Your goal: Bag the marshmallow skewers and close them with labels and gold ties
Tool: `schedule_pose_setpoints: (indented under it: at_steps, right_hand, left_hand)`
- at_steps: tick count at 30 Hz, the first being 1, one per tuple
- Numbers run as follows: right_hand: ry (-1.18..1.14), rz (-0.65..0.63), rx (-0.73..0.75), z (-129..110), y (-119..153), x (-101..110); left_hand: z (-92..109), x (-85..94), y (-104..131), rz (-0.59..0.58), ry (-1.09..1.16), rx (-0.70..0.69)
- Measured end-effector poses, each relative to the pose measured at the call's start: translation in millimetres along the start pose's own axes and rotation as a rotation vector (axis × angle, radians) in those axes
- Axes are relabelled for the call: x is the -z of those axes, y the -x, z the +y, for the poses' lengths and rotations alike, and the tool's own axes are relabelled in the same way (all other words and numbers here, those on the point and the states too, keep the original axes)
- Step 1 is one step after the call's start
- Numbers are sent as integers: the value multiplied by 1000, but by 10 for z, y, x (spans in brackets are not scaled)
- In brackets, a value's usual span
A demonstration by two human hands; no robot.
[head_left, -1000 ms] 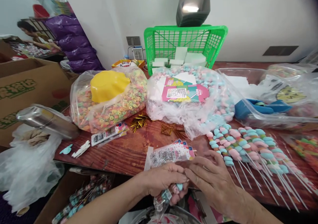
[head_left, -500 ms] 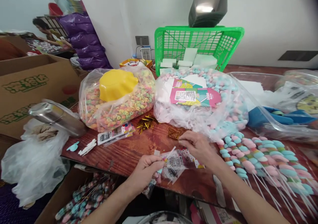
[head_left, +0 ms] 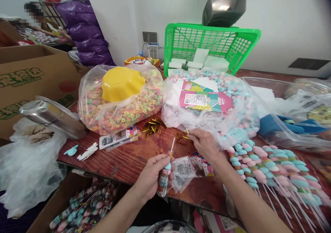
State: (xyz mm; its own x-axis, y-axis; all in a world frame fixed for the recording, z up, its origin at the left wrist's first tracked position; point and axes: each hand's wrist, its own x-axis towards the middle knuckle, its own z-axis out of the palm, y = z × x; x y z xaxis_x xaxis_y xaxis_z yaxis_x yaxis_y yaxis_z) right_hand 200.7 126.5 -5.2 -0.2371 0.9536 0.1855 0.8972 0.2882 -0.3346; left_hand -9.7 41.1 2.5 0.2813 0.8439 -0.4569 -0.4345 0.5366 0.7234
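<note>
My left hand (head_left: 151,176) is closed around a marshmallow skewer (head_left: 163,180) in a printed clear bag, its white stick pointing up and away. Over the loose gold twist ties (head_left: 183,137), the fingertips of my right hand (head_left: 205,146) pinch one gold twist tie (head_left: 188,132). Between my hands lie flat printed clear bags (head_left: 184,169) on the wooden table (head_left: 124,159). Unwrapped pink and blue marshmallow skewers (head_left: 274,167) lie in a row beside my right forearm. A second bunch of gold twist ties (head_left: 152,127) rests farther left.
Behind stand a bag of ring-shaped candies (head_left: 124,112) with a yellow bowl (head_left: 122,84) on it, a bag of marshmallows (head_left: 240,102) and a green basket (head_left: 212,41). A steel flask (head_left: 55,119) leans at left. Wrapped skewers (head_left: 80,205) fill a box below. Another person (head_left: 49,28) sits far left.
My left hand has raised the bagged skewer so it shows upright above the table edge. The right hand has shifted slightly up and now pinches a twist tie.
</note>
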Motion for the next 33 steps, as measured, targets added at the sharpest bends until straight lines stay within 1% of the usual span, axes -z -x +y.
schedule_pose_setpoints:
  at_steps: [3,7,9,12,14,17,20,22,26,30,32,33]
  right_hand:
    - [-14,19,18,66,106,115]
    - [-22,21,73,16,300,229]
    - [-32,22,92,-27,381,275]
    - [-68,13,102,-60,478,324]
    - [-108,7,96,-59,546,347]
    - [-199,17,67,-51,676,389]
    - [-314,39,38,-51,829,444]
    - [-382,59,25,-49,927,468]
    - [-468,130,-6,-31,1080,440]
    - [-531,215,-65,-28,1199,380]
    - [-570,239,-106,-43,1262,377]
    - [-595,234,-121,-54,1295,381]
  left_hand:
    - [47,-115,-80,-21,-65,-32]
    - [105,-361,-207,-63,-204,-244]
    - [113,-497,-274,-96,-246,-321]
    - [78,-666,-357,-144,-286,-364]
    - [32,-732,-386,-161,-311,-396]
    - [-35,-763,-386,-202,-352,-406]
    - [-77,-760,-355,-269,-346,-313]
    - [-96,-774,-327,-296,-378,-300]
    - [-143,-855,-275,-327,-546,-420]
    - [-204,-920,-250,-316,-564,-471]
    - [-228,-922,-249,-305,-510,-426]
    - [-237,-917,-251,-302,-463,-372]
